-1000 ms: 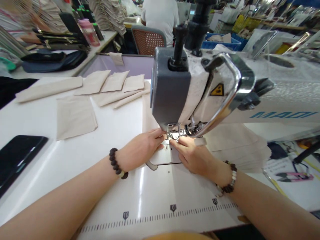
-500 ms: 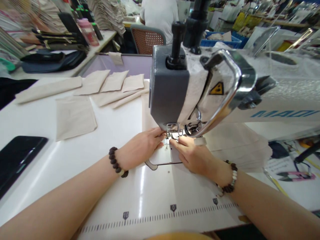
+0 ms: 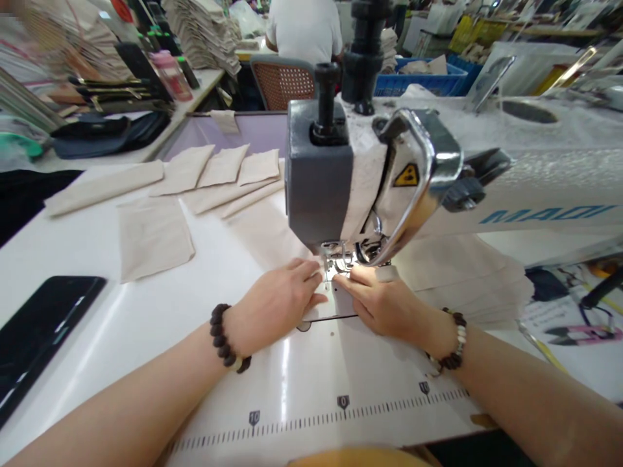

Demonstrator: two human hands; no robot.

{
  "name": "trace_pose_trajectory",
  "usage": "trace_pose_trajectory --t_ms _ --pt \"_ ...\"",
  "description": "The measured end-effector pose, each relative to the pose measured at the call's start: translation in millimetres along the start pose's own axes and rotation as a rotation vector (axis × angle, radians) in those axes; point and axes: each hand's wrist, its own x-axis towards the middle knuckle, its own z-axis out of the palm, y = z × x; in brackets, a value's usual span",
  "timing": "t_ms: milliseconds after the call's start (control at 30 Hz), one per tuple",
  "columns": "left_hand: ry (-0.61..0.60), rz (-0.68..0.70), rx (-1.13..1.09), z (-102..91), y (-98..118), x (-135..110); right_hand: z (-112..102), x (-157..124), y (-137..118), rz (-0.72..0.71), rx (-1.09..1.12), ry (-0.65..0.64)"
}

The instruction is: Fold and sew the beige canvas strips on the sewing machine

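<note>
My left hand [image 3: 275, 297] is at the left of the needle area of a sewing machine [image 3: 318, 168], its fingers closed together on the edge of a beige fabric piece [image 3: 267, 230]. That piece lies flat on the table and runs away behind the machine head. On the other side of the presser foot [image 3: 341, 263], my right hand [image 3: 389, 303] has its fingers curled and pressed down at the cloth edge. The fingertips of both hands nearly meet at the lit needle plate [image 3: 335, 306]. Cloth under the fingers is mostly hidden.
Folded beige pieces [image 3: 224, 167] lie at the back left, a square pocket piece [image 3: 154, 240] nearer. A phone [image 3: 48, 331] is at left. More fabric layers [image 3: 467, 279] and pink-handled thread snips [image 3: 584, 335] are at right. A person in white [image 3: 304, 29] sits beyond.
The fabric behind the machine head has swung to the left, and more of it shows. My left hand has turned slightly with it. My right hand stays by the presser foot. The view has shifted a little.
</note>
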Motion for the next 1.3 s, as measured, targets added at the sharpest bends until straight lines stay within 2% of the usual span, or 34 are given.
trace_pose_trajectory --t_ms 100,200,400,533,667,933,1067,1300 --pt "-0.103 0.063 0.006 -3.5 19.0 -8.8 -1.1 -3.1 1.9 -0.056 0.038 0.038" --pt "-0.137 0.131 -0.042 -5.5 29.4 -13.6 -1.7 -5.0 4.3 -0.133 0.063 0.034" --pt "-0.200 0.129 -0.151 -13.0 27.7 -14.9 -5.4 -10.9 6.9 -0.282 0.106 -0.082" --pt "-0.224 0.118 -0.183 -17.2 26.4 -14.4 -7.7 -12.0 6.0 -0.333 0.100 -0.120" --pt "-0.219 0.107 -0.159 -15.9 25.2 -13.7 -6.3 -11.4 5.6 -0.293 0.089 -0.111" --pt "-0.083 0.118 -0.124 5.0 8.6 -10.1 -0.3 -6.8 5.1 -0.204 0.024 -0.044" --pt "-0.080 0.082 -0.150 2.1 1.2 -6.5 2.4 -2.1 3.9 -0.143 -0.017 0.008" --pt "0.006 0.064 -0.173 3.2 -11.3 1.4 5.8 4.1 2.4 -0.070 -0.058 -0.037"
